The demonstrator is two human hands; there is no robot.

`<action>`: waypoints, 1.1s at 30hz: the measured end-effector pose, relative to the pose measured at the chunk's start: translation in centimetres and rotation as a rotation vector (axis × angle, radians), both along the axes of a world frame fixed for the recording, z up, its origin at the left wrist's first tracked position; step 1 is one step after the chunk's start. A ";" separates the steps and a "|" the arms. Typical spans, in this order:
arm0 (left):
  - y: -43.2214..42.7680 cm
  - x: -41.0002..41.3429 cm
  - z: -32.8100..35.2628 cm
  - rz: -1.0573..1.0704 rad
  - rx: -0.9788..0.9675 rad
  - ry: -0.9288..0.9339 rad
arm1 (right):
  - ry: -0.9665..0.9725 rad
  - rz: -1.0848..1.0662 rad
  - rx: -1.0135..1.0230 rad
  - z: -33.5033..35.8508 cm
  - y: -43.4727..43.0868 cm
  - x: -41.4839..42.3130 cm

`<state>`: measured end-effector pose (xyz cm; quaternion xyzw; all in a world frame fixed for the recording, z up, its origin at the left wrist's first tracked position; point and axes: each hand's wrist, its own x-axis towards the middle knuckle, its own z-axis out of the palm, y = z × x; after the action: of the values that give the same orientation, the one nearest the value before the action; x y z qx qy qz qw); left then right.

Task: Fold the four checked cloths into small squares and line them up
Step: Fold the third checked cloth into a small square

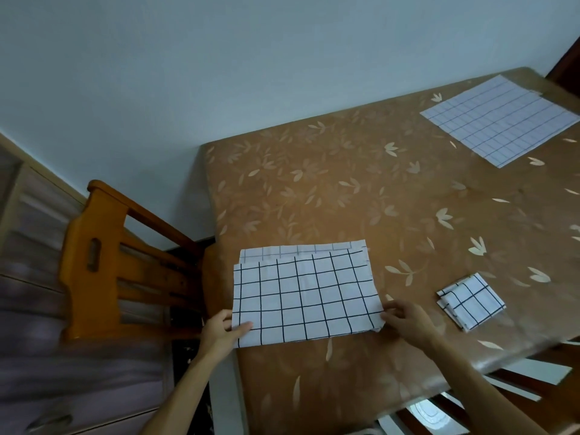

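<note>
- Three checked cloths show in the head view, all thin white fabric with a dark grid; a fourth cannot be made out.
- The half-folded cloth (pixel 304 296) lies flat near the table's front left corner, a wide rectangle with bold black lines. Its upper layer stops short of the far edge, so a pale strip of the lower layer shows behind it.
- The left hand (pixel 224 329) pinches the cloth's near left corner, thumb on top, fingers underneath.
- The right hand (pixel 405 318) grips the near right corner, which curls up slightly off the table; fingers are bent around the edge.
- The folded square (pixel 470 301) sits to the right of the held cloth, apart from it, turned at an angle, with its stacked layers visible along the near edges.
- The unfolded cloth (pixel 499 120) lies spread flat at the far right corner, well apart from the others; its grid looks fainter.
- The table (pixel 314 189) wears a glossy brown cover printed with pale leaves. Its middle is bare between the cloths.
- One wooden chair (pixel 103 255), orange-brown with a slatted back, stands beside the table's left edge, close to the held cloth.
- A plain pale wall (pixel 219 73) rises behind.
</note>
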<state>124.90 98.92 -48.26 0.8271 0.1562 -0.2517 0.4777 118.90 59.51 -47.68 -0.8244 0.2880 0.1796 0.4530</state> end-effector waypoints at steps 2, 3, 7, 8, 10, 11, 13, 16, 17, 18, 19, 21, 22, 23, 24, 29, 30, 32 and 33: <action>-0.4 -0.2 0.2 0.001 0.038 -0.027 | 0.028 0.005 0.044 0.0 0.0 -0.7; -0.4 -0.3 0.2 0.003 0.040 -0.029 | 0.045 0.019 0.084 0.1 0.0 -1.1; 0.6 -0.7 -0.4 -0.024 -0.028 0.046 | 0.051 0.091 0.130 0.1 0.6 -2.7; 0.9 -0.9 -0.5 -0.030 -0.050 0.070 | 0.025 0.084 0.099 0.0 0.7 -3.0; 1.5 -1.2 -0.6 -0.061 -0.065 0.093 | -0.027 0.074 0.043 -0.1 0.8 -3.3; 1.7 -1.4 -0.7 -0.084 -0.059 0.100 | -0.044 0.086 0.026 -0.1 0.7 -3.3; 1.9 -1.7 -0.8 -0.117 -0.054 0.097 | -0.074 0.123 0.006 0.5 0.6 -3.1; 1.8 -2.1 -0.8 -0.137 -0.023 0.049 | -0.152 0.134 -0.017 2.5 0.3 -2.7; 1.6 -2.2 -0.7 -0.141 -0.007 0.032 | -0.188 0.140 -0.003 3.5 0.3 -2.5; 1.5 -2.2 -0.6 -0.143 0.007 0.024 | -0.215 0.145 0.031 4.4 0.3 -2.4; 1.3 -2.2 -0.6 -0.142 0.017 0.016 | -0.231 0.145 0.081 5.0 0.3 -2.2; 1.0 -2.3 -0.6 -0.136 0.047 0.010 | -0.242 0.143 0.187 5.7 0.2 -2.1; 0.8 -2.4 -0.5 -0.133 0.058 0.008 | -0.223 0.149 0.230 5.8 0.2 -2.0; 0.9 -2.4 -0.7 -0.132 0.063 0.003 | -0.184 0.166 0.251 5.7 0.3 -2.1; 0.9 -2.5 -0.8 -0.128 0.062 0.004 | -0.139 0.203 0.265 5.5 0.4 -2.2; 1.7 -2.7 -0.7 -0.085 0.010 0.034 | -0.030 0.282 0.103 2.1 0.5 -3.3; 1.7 -2.8 -0.5 -0.071 0.005 0.034 | -0.040 0.264 0.060 1.5 0.2 -3.5; 1.4 -3.0 -0.2 -0.046 0.010 0.034 | -0.051 0.215 0.029 1.3 -0.2 -3.8; 1.3 -3.1 -0.1 -0.035 0.015 0.035 | -0.046 0.194 0.020 1.3 -0.3 -3.8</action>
<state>121.82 100.21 -48.34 0.8287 0.1517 -0.2735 0.4641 115.05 59.19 -46.34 -0.8478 0.1944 0.2063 0.4482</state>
